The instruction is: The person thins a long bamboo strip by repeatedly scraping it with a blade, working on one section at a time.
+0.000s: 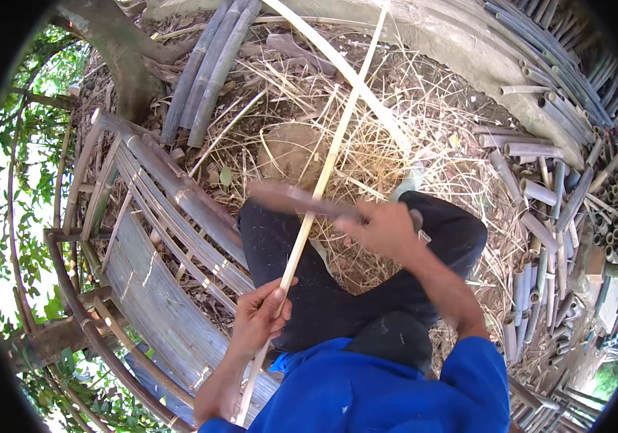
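Observation:
A long pale bamboo strip (332, 156) slants from beside my left forearm up toward the top of the view. My left hand (260, 312) is closed around its lower part, thumb on top. In my right hand (382, 229) is the handle of a machete (291, 200), whose broad brownish blade points left. The blade lies across the strip above my knees and is smeared by motion. Whether its edge touches the strip I cannot tell. A second, wider pale strip (345, 68) crosses the first near the top.
Thin shavings (424, 123) litter the ground ahead of my legs. Left of me stands a bamboo bench (157, 281). Thick bamboo poles (212, 68) lie at the upper left, near a tree trunk (118, 58). Cut bamboo pieces (540, 191) are piled on the right.

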`<state>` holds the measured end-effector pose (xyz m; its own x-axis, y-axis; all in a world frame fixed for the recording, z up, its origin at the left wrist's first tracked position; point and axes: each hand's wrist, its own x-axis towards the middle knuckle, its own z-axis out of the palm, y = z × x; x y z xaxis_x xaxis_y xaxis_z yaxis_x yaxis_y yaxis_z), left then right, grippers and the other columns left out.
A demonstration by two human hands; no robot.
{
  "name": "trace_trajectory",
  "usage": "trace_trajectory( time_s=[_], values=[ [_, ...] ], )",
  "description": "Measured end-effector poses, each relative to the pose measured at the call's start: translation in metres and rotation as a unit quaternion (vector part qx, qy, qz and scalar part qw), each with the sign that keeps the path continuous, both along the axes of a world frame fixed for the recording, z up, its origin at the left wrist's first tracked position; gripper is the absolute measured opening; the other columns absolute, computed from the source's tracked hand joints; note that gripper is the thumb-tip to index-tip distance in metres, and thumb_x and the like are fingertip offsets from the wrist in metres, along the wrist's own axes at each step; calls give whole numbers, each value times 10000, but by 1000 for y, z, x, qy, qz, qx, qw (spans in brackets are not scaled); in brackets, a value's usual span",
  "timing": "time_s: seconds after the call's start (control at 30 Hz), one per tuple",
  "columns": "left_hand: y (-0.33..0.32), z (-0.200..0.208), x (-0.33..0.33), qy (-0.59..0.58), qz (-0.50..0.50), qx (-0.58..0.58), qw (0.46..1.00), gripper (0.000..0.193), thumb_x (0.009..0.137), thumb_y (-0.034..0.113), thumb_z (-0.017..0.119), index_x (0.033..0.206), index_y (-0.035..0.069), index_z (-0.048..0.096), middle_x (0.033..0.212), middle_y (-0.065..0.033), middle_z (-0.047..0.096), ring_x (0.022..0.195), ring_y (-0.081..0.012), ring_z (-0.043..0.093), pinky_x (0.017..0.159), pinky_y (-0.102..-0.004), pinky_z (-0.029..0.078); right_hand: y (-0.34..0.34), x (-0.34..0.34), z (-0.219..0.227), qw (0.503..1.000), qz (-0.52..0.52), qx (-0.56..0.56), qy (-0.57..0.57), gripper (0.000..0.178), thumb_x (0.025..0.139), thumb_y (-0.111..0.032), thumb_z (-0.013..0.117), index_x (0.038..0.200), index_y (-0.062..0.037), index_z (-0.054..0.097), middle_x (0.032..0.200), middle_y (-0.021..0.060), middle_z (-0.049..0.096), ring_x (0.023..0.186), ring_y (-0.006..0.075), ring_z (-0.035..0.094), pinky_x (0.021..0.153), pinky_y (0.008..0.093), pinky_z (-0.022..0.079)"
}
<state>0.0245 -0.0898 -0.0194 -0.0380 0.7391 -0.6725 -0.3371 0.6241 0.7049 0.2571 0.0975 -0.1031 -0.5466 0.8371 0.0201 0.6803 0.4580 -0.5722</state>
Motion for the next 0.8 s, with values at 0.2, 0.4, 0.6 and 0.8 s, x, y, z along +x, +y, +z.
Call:
trace_trajectory(
  time_s=[0.2,0.4,0.6,0.8],
  values=[
    [-2,-1,2,-23,33,-16,999,336,1082,217,512,1323,9,617,703,-19,569,447,-27,356,382,-210,273,-18,0,6,986,164,16,39,617,844,-699,655,902,-86,705,636,142,664,594,351,679,557,461,538],
    [-11,12,3,22,2,-24,999,327,1080,220,519,1294,-1,631,682,-14,556,450,-26,375,387,-211,287,9,5,22,986,-2,-164,-42,555,921,-627,602,955,-88,730,683,172,664,673,400,683,648,466,540],
    [-19,13,1,38,-32,-11,999,331,1048,202,589,1301,-6,634,650,8,541,453,-25,383,399,-209,271,79,37,-1,975,-198,-98,-38,640,972,-640,525,953,-36,735,604,141,631,541,290,610,578,435,506],
    [-16,-3,-9,-7,-39,-6,999,394,1054,251,577,1349,-7,618,567,-6,569,409,-44,437,379,-214,310,-4,1,16,999,18,-10,27,572,884,-635,658,785,-72,649,562,147,604,529,354,646,554,468,529]
  ],
)
